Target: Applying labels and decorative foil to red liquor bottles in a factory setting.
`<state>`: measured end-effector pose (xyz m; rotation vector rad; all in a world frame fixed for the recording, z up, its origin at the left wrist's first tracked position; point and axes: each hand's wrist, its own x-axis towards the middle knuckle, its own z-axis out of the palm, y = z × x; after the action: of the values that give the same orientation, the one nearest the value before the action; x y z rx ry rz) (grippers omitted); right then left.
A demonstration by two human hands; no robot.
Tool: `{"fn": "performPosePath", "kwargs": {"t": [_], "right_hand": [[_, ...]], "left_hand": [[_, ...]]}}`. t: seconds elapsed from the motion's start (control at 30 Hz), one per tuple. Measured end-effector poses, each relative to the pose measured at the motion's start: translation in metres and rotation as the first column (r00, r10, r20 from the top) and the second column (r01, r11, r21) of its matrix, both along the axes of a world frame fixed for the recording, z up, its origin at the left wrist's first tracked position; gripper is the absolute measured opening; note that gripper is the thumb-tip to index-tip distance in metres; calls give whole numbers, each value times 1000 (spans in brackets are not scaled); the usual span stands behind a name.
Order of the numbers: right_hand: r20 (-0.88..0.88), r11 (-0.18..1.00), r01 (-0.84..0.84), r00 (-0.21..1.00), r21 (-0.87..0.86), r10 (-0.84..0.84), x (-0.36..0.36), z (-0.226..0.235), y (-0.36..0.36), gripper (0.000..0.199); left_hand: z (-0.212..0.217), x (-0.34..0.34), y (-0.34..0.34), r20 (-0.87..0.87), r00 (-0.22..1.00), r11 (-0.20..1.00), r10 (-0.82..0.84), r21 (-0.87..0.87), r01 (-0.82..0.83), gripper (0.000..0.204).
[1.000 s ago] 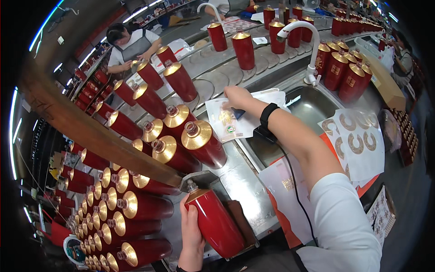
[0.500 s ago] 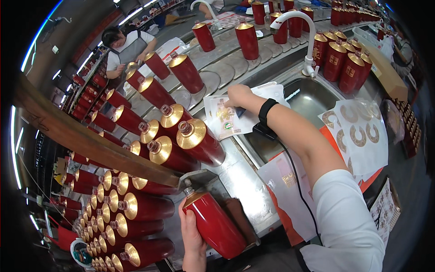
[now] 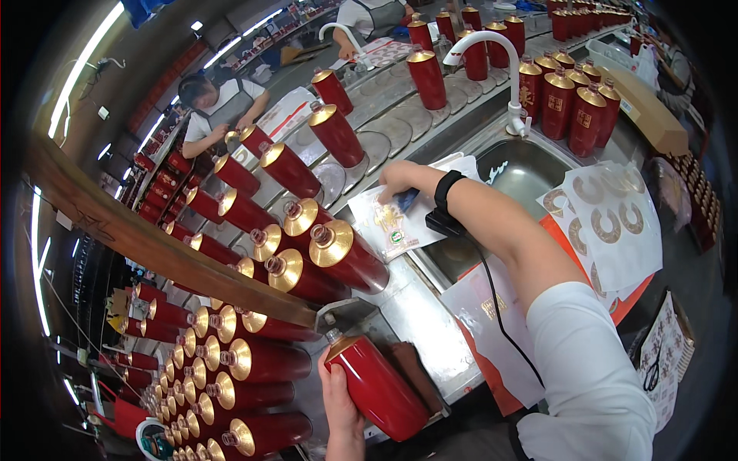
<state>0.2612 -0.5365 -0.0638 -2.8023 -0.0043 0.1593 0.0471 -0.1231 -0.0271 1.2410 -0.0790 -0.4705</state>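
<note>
My left hand (image 3: 340,403) is wrapped around a glossy red bottle (image 3: 383,388) with a gold shoulder and clear neck. The bottle lies tilted on a brown pad (image 3: 415,369) in a metal-sided rest. Over a printed decal sheet (image 3: 386,227) by the sink, my right hand (image 3: 400,178) is closed with fingers pointing down. A small dark blue object (image 3: 405,200) shows under that palm; its kind is unclear. The fingertips of the right hand are partly hidden. White sheets lie beneath it and overhang the sink. A black band and small box sit on my right wrist.
A metal sink (image 3: 530,173) with a white faucet (image 3: 511,77) is beyond my right arm. Many red bottles (image 3: 350,253) crowd the left behind a wooden rail (image 3: 177,253). Ring-shaped decal sheets (image 3: 607,223) lie right, scissors (image 3: 652,376) lower right. A co-worker (image 3: 219,115) sits across the conveyor.
The whole view has shifted slightly. My right hand stays over the decal sheet, its fingers a little changed in pose. My left hand keeps its hold on the bottle.
</note>
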Motion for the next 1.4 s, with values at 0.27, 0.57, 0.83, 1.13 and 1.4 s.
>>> {"fn": "performPosePath", "kwargs": {"t": [0.27, 0.57, 0.83, 1.13, 1.4], "right_hand": [[177, 977, 207, 961, 44, -212, -7, -1, 28, 27], [582, 894, -61, 739, -444, 339, -31, 8, 30, 12], [535, 989, 12, 840, 148, -90, -106, 76, 31, 20], [-162, 908, 296, 953, 298, -257, -192, 25, -147, 10], [-27, 891, 361, 924, -277, -383, -200, -23, -144, 16]], "left_hand": [[1, -2, -4, -3, 1000, 1000, 13, -12, -13, 51], [6, 3, -8, 21, 1000, 997, 18, 69, -20, 39], [12, 13, -9, 68, 996, 993, 59, 97, -65, 42], [8, 8, -11, -60, 998, 999, 8, 40, -6, 45], [14, 29, -18, 30, 999, 985, 38, 169, -42, 52]]}}
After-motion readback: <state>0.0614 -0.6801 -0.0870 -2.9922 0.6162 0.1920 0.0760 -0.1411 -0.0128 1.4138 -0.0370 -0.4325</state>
